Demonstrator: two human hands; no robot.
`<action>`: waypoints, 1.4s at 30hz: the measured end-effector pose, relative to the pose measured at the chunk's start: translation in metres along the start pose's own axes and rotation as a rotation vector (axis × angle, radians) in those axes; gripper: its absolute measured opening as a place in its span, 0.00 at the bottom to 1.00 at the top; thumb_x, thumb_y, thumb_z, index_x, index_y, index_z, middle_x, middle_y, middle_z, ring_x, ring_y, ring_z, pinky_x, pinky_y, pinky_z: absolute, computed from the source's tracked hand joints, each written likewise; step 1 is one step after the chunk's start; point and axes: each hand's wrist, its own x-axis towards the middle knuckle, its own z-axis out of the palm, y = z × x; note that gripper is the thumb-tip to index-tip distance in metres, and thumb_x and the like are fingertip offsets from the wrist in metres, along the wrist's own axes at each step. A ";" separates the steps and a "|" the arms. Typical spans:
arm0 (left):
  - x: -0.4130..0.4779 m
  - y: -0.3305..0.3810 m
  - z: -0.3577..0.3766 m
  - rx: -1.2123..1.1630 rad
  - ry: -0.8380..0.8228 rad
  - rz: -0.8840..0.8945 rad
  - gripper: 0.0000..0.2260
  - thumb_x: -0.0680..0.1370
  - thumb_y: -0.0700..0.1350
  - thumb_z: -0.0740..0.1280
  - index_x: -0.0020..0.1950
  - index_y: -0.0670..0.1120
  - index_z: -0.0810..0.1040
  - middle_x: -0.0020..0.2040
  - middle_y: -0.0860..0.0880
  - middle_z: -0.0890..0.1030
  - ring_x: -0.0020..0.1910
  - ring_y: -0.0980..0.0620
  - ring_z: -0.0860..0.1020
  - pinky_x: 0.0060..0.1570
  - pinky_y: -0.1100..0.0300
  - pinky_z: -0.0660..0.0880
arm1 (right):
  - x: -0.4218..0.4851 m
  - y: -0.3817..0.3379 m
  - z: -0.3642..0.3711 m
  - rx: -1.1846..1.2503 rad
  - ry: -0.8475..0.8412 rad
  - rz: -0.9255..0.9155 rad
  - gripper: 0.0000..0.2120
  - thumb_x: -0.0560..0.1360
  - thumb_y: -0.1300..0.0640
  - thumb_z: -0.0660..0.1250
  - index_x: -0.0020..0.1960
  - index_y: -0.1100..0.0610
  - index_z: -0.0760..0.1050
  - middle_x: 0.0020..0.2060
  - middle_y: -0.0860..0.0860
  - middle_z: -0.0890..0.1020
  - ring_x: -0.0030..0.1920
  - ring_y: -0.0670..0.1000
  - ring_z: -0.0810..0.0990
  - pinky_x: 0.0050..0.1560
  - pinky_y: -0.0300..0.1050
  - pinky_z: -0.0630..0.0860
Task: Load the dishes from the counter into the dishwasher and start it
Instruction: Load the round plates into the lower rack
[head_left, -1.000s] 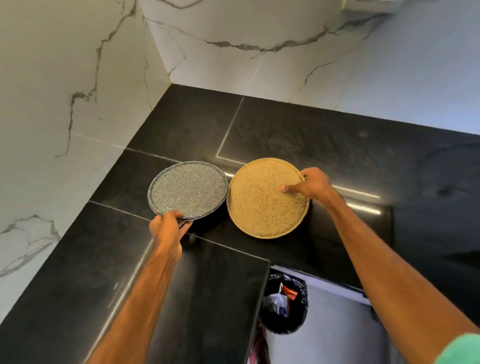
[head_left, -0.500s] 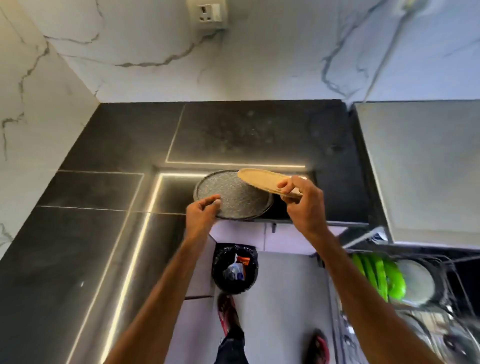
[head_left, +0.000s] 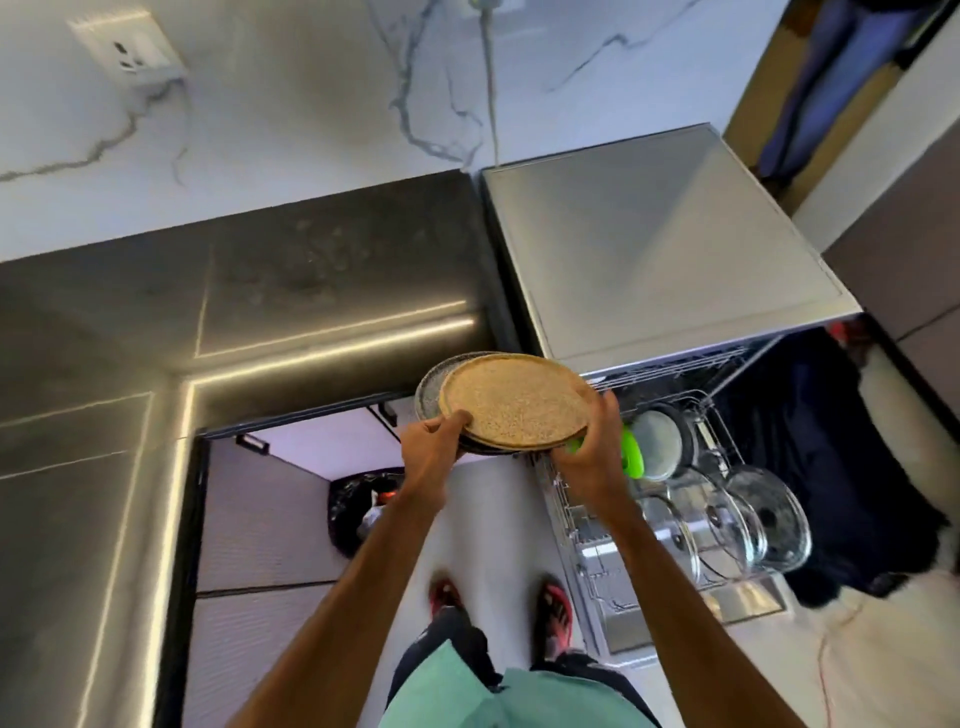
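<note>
tan plate on grey plate, fingers of left hand and right hand tight round the rims

Round tan speckled plate sits stacked on round grey speckled plate, grey rim peeking out at left. Both approx level, up in air just left of open silver dishwasher w/ wire rack pulled out.
</note>
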 end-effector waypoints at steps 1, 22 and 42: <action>-0.003 -0.001 0.009 0.016 -0.023 0.017 0.06 0.73 0.40 0.76 0.42 0.38 0.84 0.40 0.41 0.86 0.41 0.46 0.85 0.50 0.51 0.83 | 0.000 0.009 -0.010 0.144 -0.002 0.118 0.39 0.62 0.53 0.77 0.71 0.51 0.69 0.66 0.54 0.73 0.67 0.56 0.74 0.65 0.62 0.74; 0.041 -0.031 0.185 0.992 -0.601 0.789 0.16 0.78 0.39 0.67 0.65 0.50 0.82 0.49 0.52 0.87 0.33 0.56 0.80 0.40 0.57 0.79 | 0.007 0.173 -0.179 0.544 0.813 0.921 0.13 0.70 0.71 0.63 0.49 0.57 0.74 0.45 0.59 0.78 0.37 0.53 0.77 0.33 0.44 0.76; 0.113 -0.219 0.418 1.388 -0.454 0.825 0.30 0.77 0.37 0.72 0.68 0.54 0.57 0.47 0.41 0.86 0.40 0.45 0.86 0.39 0.58 0.82 | 0.147 0.460 -0.251 -0.227 0.531 0.462 0.08 0.73 0.65 0.62 0.38 0.55 0.71 0.28 0.51 0.74 0.28 0.45 0.66 0.28 0.32 0.63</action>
